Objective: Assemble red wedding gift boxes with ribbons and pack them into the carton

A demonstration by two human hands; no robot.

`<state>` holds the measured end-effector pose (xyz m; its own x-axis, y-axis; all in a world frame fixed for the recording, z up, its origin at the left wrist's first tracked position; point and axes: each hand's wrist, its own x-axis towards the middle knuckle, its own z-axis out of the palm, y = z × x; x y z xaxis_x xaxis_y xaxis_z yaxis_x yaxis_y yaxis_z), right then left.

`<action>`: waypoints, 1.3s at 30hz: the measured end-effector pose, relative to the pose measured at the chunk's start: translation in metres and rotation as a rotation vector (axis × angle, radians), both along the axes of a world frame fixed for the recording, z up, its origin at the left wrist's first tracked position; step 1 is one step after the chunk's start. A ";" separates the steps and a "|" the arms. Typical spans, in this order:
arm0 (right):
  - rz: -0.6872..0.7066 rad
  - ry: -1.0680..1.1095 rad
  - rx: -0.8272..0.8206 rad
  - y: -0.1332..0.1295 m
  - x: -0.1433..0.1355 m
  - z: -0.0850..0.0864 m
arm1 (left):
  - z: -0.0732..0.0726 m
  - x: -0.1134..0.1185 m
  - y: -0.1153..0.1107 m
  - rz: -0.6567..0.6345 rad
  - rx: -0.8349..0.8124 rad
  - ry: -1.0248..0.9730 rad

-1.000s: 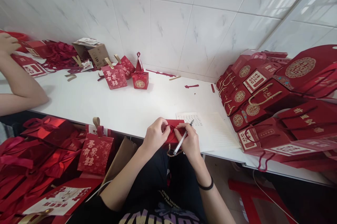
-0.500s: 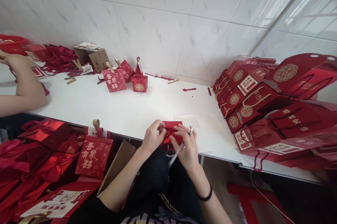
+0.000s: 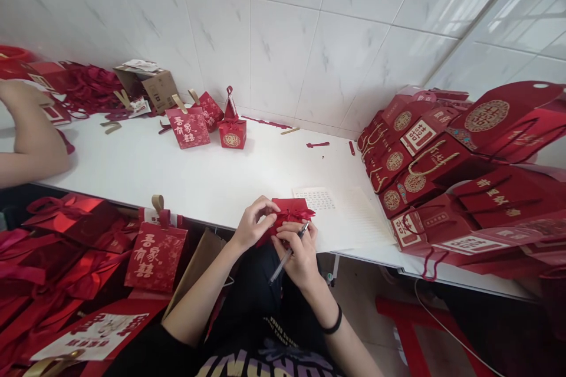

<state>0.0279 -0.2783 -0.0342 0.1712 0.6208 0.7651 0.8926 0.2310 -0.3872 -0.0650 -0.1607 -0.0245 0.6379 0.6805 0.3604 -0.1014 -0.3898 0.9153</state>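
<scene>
A red gift box (image 3: 288,205) with a ribbon bow (image 3: 297,215) sits at the table's front edge, above my lap. My left hand (image 3: 256,223) grips its left side, thumb and fingers near the ribbon. From the lower right my right hand (image 3: 301,252) meets the box, fingers curled at the bow. A pen (image 3: 283,265) is tucked between the right fingers, slanting down toward my lap. Just behind the box lies a sheet with rows of handwriting (image 3: 316,199). Part of the box is hidden by my hands.
Red gift bags (image 3: 477,206) are piled on the right. A small red box (image 3: 232,134) and printed packets (image 3: 188,128) stand near the wall. At left, a co-worker's arm (image 3: 33,135) rests on the table (image 3: 132,170). Finished-looking ribboned boxes (image 3: 82,220) fill the lower left.
My right hand has moved lower and closed in on the box, its fingers now curled. The bow shows more plainly, and the pen has shifted left and down with the hand.
</scene>
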 end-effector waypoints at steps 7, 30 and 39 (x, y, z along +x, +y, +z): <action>0.057 0.063 0.092 0.000 -0.001 0.000 | 0.034 0.012 0.006 -0.101 0.398 0.328; -0.140 0.735 -0.161 0.004 0.067 -0.008 | 0.015 0.018 0.010 -0.139 0.165 0.288; 0.029 1.046 -0.155 -0.004 0.061 -0.009 | 0.015 0.020 0.008 -0.110 0.169 0.285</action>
<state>0.0892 -0.2821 -0.0431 0.6828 0.7134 0.1576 0.0925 0.1295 -0.9873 -0.0449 -0.1524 -0.0097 0.7956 0.5479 0.2585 0.0993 -0.5389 0.8365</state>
